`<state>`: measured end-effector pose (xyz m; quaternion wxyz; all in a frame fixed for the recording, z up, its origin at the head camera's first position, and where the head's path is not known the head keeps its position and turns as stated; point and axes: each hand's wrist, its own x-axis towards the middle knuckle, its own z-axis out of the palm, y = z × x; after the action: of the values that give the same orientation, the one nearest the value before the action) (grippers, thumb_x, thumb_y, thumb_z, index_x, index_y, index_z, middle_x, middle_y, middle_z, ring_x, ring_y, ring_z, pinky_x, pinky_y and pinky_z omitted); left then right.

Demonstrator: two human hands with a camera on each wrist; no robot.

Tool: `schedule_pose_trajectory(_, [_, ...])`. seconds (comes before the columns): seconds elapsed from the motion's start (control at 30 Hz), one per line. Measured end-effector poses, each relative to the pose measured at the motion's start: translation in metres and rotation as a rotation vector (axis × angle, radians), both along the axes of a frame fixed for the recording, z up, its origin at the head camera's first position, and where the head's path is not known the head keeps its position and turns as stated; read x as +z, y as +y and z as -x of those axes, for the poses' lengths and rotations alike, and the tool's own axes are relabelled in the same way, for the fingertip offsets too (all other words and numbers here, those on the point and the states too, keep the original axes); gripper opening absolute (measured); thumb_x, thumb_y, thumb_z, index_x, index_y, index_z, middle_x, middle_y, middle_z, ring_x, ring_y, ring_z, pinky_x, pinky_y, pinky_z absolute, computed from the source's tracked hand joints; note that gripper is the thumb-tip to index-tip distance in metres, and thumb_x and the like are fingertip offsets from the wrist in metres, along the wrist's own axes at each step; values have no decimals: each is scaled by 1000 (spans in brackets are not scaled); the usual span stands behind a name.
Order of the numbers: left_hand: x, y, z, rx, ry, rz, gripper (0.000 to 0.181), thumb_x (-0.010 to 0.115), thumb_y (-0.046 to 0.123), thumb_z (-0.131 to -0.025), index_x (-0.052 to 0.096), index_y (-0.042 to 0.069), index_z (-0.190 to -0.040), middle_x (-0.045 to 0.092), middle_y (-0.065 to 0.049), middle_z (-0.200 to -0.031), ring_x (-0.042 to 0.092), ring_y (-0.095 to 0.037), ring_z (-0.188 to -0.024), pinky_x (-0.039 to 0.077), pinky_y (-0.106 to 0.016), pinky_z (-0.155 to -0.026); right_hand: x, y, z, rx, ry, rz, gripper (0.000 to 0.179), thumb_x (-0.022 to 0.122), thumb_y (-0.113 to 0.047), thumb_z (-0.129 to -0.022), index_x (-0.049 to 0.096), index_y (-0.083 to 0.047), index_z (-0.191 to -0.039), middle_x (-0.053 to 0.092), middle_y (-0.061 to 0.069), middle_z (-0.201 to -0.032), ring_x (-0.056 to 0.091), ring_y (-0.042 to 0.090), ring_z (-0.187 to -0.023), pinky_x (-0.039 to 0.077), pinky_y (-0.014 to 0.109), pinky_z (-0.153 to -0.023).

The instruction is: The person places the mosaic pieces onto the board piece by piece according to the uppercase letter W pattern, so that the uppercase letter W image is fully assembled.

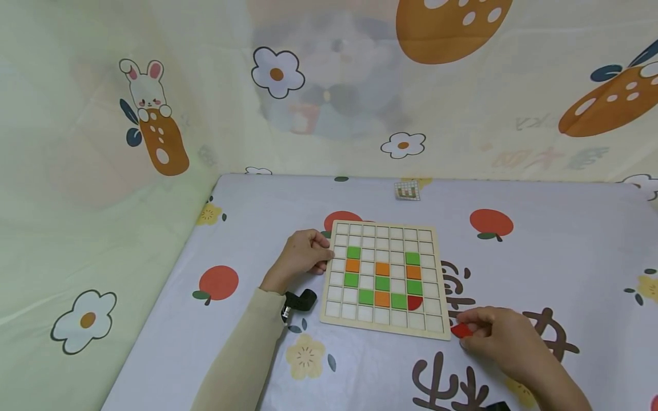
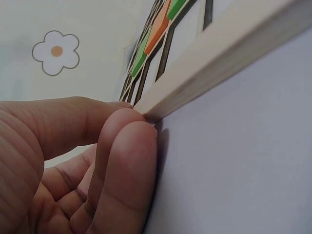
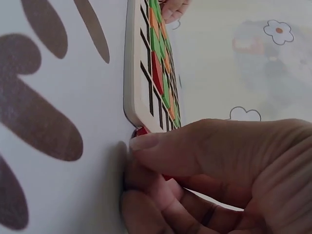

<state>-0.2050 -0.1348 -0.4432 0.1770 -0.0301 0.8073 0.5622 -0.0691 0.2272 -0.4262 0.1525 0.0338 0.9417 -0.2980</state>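
A square wooden grid board (image 1: 385, 329) lies on the cloth-covered table, with several green tiles (image 1: 382, 283) and orange tiles (image 1: 382, 269) in its white cells. One red tile with a rounded corner (image 1: 414, 303) sits in a cell at the lower right. My left hand (image 1: 304, 252) pinches the board's left edge, thumb on top and fingertips against the side in the left wrist view. Just outside the lower right corner, my right hand (image 1: 496, 337) holds a small red piece (image 1: 461, 330) between thumb and fingers. Those fingers cover most of it in the right wrist view.
Behind the board lies a small card with a printed grid pattern (image 1: 407, 190). The pale tablecloth (image 1: 247, 342) carries printed fruit, flowers and large brown lettering. Hanging patterned fabric (image 1: 329, 154) closes off the back and left side.
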Motion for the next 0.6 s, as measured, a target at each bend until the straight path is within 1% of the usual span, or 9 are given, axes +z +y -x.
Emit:
schedule_pose_trajectory(0.1, [-1, 0, 0, 1, 2, 1, 17, 77, 6, -93, 64, 1, -104, 65, -8, -78, 62, -15, -56, 60, -26, -55, -1, 0, 0, 13, 15, -28, 32, 88, -10, -78, 79, -5, -109, 66, 0, -85, 57, 20, -82, 49, 28, -66])
schedule_pose_trajectory(0.23, [-1, 0, 0, -1, 0, -6, 17, 77, 6, -93, 64, 1, -104, 65, -8, -79, 63, -15, -56, 60, -26, -55, 3, -3, 0, -1, 17, -34, 32, 88, -12, -79, 78, -4, -108, 63, 1, -82, 56, 22, -83, 48, 31, -66])
schedule_pose_trajectory(0.4, [1, 0, 0, -6, -4, -5, 18, 77, 6, -93, 64, 1, -105, 66, -8, -79, 63, -15, -56, 60, -25, -55, 7, -11, 2, -6, 61, -28, 37, 90, -17, -79, 78, -2, -110, 64, -1, -80, 57, 20, -81, 46, 28, -64])
schedule_pose_trajectory(0.6, [0, -1, 0, -5, 1, -4, 18, 77, 6, -93, 64, 2, -105, 67, -8, -79, 63, -14, -56, 59, -25, -55, 10, -25, 4, 23, 133, 22, 32, 90, -17, -79, 79, -5, -106, 65, -3, -79, 59, 15, -77, 46, 23, -63])
